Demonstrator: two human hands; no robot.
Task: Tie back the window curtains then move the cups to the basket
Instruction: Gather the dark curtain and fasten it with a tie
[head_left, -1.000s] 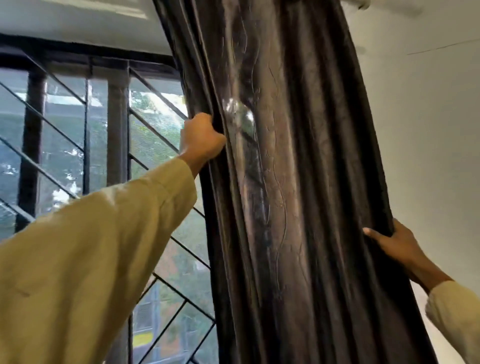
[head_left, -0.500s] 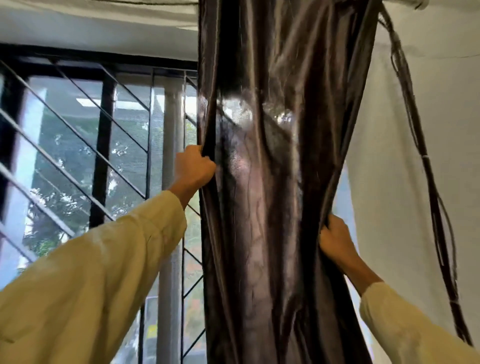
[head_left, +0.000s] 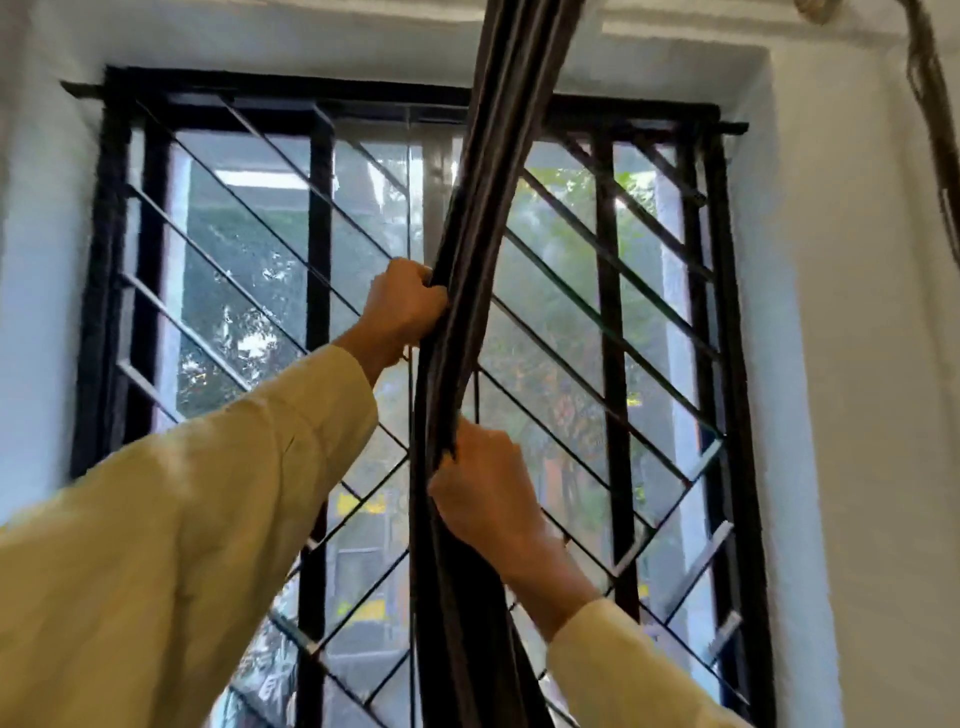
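Now I have both hands clamped on the bunched curtain (head_left: 470, 291), its long axis running from 12 down to 6, left hand (head_left: 402, 306) higher at its 9 side, right hand (head_left: 480, 488) lower at 3, cord (head_left: 935, 119) well off toward 2.

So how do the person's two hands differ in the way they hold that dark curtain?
The left hand grips higher up, on the curtain's left side; the right hand grips lower, on its right side. The left hand shows its back, knuckles curled over the fabric's edge; the right hand's thumb side faces the bundle. Both are closed on the same gathered curtain, and both wear pale yellow sleeves.
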